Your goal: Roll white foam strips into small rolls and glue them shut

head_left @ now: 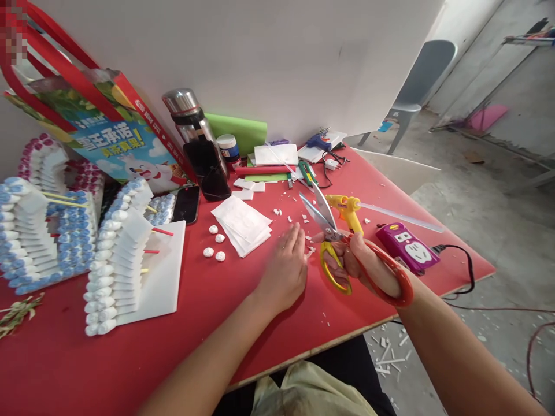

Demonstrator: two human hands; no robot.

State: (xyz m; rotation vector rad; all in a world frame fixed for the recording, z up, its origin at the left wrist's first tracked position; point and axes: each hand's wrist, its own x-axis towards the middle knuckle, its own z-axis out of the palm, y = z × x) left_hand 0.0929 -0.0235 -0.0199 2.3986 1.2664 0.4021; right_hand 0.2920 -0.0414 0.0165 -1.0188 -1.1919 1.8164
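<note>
My right hand (368, 263) holds a pair of scissors (396, 277) with red and yellow handles, its blades parted and pointing up and left. Palm down on the red table (277, 346) lies my left hand (284, 268), fingers together, beside white scraps; whether anything is under it is hidden. To its left are a stack of white paper sheets (243, 225) and several small white balls (220, 256). A yellow glue gun (349, 214) rests just beyond the scissors. Farther left stands a white folded-paper model (125, 254) with cotton-like tips on a white board (169, 271).
Blue-tipped models (73, 231), a phone (186, 204), a shopping bag (130, 133) and a steel flask (191, 121) stand left. A purple power socket (407, 245) is near the right edge. Behind lie a green cutter (307, 172) and a blue glue gun (318, 142).
</note>
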